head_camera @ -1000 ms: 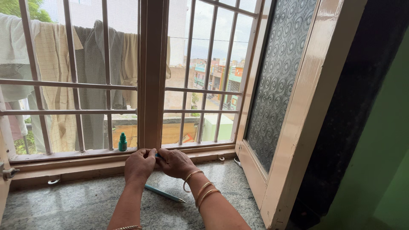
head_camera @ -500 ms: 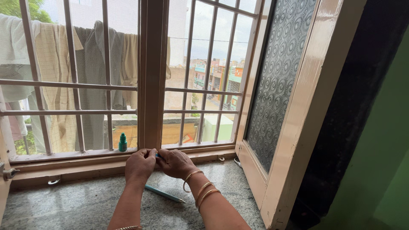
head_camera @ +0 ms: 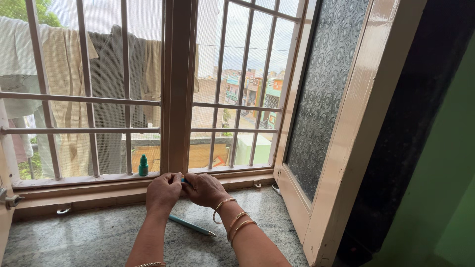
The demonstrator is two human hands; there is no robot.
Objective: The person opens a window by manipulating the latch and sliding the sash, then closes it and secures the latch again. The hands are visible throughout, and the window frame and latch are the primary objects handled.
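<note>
Here both hands meet at the base of the window post. Left hand (head_camera: 163, 192) & right hand (head_camera: 205, 189) are pinched shut round a small blue object (head_camera: 185, 182); only a sliver shows between fingertips, so its axis can't be told. Small green bottle (head_camera: 143, 165) stands upright, cap on, up-left of the grip on the frame ledge; contents not visible. Teal pen (head_camera: 192, 225) lies below the grip on the stone sill (head_camera: 74, 237), long axis slanting, tip pointing lower right.

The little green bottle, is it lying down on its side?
No, the little green bottle stands upright on the window frame, cap up.
</note>
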